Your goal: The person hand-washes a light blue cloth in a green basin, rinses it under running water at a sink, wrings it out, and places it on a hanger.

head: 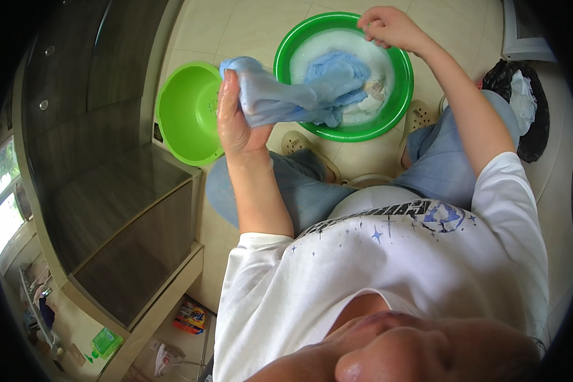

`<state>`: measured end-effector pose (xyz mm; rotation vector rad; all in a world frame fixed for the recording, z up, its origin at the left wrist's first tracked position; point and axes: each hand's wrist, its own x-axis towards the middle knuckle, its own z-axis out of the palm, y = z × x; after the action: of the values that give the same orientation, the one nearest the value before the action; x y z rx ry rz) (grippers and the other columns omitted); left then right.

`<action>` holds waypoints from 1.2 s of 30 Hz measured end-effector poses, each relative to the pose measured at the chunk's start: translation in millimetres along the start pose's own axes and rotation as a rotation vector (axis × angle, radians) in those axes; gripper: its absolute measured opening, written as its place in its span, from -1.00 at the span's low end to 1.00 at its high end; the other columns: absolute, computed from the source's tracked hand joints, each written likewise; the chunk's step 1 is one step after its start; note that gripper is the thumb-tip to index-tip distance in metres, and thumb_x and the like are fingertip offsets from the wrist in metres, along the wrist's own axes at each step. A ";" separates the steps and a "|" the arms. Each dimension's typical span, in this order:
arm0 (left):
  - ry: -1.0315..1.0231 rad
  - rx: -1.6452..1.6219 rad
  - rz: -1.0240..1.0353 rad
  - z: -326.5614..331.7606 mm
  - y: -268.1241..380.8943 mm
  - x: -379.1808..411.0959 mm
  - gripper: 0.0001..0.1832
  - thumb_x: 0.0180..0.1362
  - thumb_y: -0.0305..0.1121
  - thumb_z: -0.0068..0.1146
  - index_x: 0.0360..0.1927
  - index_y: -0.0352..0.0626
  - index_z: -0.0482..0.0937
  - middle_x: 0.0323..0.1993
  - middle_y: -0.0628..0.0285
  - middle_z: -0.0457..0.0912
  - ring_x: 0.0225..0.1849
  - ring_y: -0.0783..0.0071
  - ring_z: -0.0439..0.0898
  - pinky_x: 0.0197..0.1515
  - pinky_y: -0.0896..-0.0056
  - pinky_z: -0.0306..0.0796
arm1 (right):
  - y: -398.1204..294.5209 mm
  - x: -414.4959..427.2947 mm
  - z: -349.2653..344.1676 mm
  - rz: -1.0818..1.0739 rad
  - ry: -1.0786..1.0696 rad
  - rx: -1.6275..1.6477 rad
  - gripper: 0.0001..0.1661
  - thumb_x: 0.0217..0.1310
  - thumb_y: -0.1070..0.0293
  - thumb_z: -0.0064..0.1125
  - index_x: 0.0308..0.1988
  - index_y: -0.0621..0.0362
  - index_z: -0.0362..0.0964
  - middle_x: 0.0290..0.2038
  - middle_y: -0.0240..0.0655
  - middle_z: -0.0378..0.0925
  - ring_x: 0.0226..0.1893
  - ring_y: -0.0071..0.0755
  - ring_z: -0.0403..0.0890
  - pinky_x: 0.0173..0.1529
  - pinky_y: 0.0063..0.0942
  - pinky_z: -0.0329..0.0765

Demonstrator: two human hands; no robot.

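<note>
My left hand (246, 117) grips one end of a wet, light blue cloth (286, 98), raised beside the rim of a green plastic basin (406, 86). From there the cloth stretches across the rim into sudsy water (310, 45), where more of it lies bunched. A whitish fabric piece (375, 100) with a beige patch is partly sunk in the suds next to it. Over the basin's far right rim, my right hand (389, 28) hovers with loosely bent fingers and nothing visible in them.
A lighter green basin (186, 119) stands at left, beside a dark cabinet (124, 181). Beige clogs (301, 145) are on my feet near the basin. At right sits a black plastic bag (535, 138). A Tide package (190, 317) and a green bottle (106, 343) lie lower left.
</note>
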<state>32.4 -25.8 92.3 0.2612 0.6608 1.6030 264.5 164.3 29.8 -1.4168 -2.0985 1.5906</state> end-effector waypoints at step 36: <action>0.367 0.606 -0.103 -23.8 -68.1 34.9 -0.59 0.12 -0.27 0.03 -0.04 -0.38 0.38 -0.14 0.02 0.50 -0.14 0.24 0.52 -0.08 0.25 0.41 | -41.9 -8.1 -16.7 -0.086 -0.194 0.205 -0.55 0.21 0.08 -0.11 -0.42 0.25 0.51 -0.53 -0.22 0.54 -0.57 -0.32 0.56 -0.40 -0.40 0.51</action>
<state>71.0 2.6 28.1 0.3695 1.4221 1.3277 254.7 169.9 74.2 -1.1332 -1.9928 1.9122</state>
